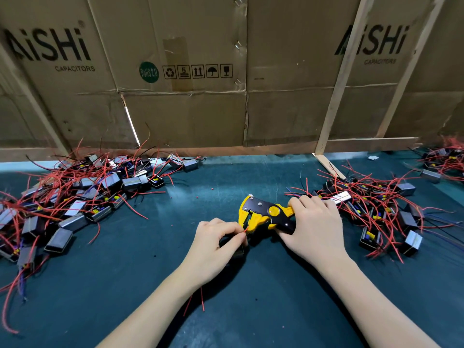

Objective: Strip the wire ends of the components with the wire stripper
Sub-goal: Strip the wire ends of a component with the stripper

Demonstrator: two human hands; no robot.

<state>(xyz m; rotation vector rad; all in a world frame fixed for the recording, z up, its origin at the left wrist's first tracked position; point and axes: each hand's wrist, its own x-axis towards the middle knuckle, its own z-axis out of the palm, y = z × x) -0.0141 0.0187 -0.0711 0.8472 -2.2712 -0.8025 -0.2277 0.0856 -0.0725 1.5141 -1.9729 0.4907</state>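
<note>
My right hand (315, 227) grips the handles of a yellow and black wire stripper (266, 214), its jaws pointing left. My left hand (217, 241) pinches a short red wire end (246, 230) right at the stripper's jaws. A dark box-shaped component (237, 248) lies mostly hidden under my left hand. More thin red wires (202, 297) trail out below my left wrist on the green mat.
A big pile of grey box components with red wires (75, 197) covers the left of the mat. A second pile (376, 209) lies to the right, behind my right hand. Cardboard walls (188, 109) with wooden slats (336, 96) close off the back.
</note>
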